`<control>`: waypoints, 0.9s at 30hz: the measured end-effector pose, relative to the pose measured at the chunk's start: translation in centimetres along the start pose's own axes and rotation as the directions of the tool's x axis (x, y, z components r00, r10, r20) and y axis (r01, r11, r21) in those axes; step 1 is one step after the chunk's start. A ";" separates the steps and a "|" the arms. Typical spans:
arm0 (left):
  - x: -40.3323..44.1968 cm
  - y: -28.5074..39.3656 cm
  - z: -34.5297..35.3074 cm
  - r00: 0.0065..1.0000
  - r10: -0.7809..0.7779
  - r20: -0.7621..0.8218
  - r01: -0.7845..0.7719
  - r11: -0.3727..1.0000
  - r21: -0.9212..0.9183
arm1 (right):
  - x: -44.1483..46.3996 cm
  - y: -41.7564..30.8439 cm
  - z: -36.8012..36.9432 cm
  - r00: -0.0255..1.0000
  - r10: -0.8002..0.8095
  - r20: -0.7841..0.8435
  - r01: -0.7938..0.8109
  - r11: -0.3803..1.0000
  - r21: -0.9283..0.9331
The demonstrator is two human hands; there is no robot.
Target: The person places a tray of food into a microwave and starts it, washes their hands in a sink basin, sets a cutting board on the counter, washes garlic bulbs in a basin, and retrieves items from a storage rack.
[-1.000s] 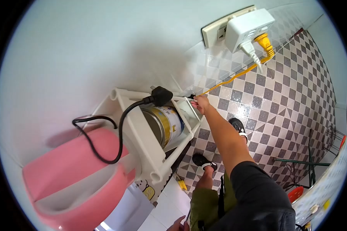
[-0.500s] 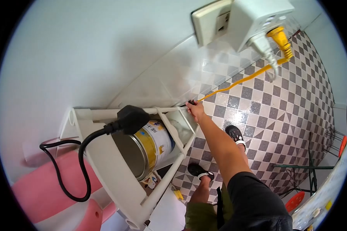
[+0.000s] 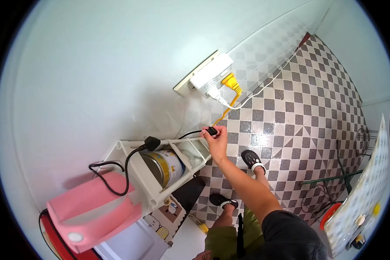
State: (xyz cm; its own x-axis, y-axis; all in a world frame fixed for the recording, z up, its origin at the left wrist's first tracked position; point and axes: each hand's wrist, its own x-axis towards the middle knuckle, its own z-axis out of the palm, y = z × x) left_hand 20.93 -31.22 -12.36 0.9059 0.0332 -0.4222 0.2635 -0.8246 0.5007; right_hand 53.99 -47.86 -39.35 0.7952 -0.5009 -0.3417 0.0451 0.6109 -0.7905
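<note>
My right hand (image 3: 216, 139) reaches out over the end of a white rack (image 3: 171, 190), with a small black plug (image 3: 211, 131) pinched between thumb and fingers. A thin black cord (image 3: 190, 134) runs left from that plug toward the wall. Above the hand, a white adapter (image 3: 212, 74) sits on a wall socket plate (image 3: 183, 88). A yellow plug (image 3: 232, 81) and a white plug (image 3: 215, 93) are in the adapter. Only a sliver of my left hand (image 3: 202, 255) shows at the bottom edge, its fingers hidden.
A larger black plug (image 3: 151, 143) on a looped cord rests at the rack's top, near a pink-and-white appliance (image 3: 91, 206). Inside the rack lies a yellow-and-white can (image 3: 171, 167). A tiled floor (image 3: 286, 125) and a patterned board (image 3: 359, 186) are at right.
My view has moved back and shifted, so the adapter and rack appear smaller. My right hand has lifted away from the rack's corner, with the black plug and its cord now plainly visible.
</note>
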 end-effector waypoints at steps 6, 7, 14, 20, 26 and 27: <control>-0.6 1.1 -1.8 0.998 0.057 -0.018 -0.056 0.998 0.016 | -2.5 -7.3 1.3 0.971 -0.215 0.102 0.220 0.975 -0.038; -0.5 1.6 -2.2 0.996 0.084 -0.031 -0.084 0.997 0.003 | -2.9 -8.8 1.6 0.969 -0.224 0.109 0.229 0.973 -0.041; 0.0 1.7 -3.1 0.979 0.205 -0.010 -0.205 0.979 -0.003 | -5.5 -16.1 2.9 0.956 -0.228 0.183 0.229 0.973 0.020; 1.7 3.1 -3.9 0.975 0.201 0.097 -0.200 0.980 -0.017 | -6.4 -18.8 4.0 0.952 -0.258 0.163 0.297 0.904 -0.307; 6.0 7.9 -3.8 0.949 0.314 0.015 -0.305 0.932 -0.198 | -6.9 -21.7 5.3 0.941 -0.292 0.172 0.339 0.827 -0.449; 6.5 9.5 -4.3 0.951 0.310 0.008 -0.302 0.930 -0.210 | -7.0 -21.9 5.4 0.939 -0.291 0.184 0.344 0.821 -0.455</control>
State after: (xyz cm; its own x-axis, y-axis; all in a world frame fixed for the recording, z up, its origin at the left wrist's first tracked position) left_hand 30.75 -36.39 -7.10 0.9403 -0.2286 -0.2522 0.0414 -0.6584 0.7515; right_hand 50.67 -54.40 -16.88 0.8445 -0.5356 0.0026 0.0349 0.0503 -0.9981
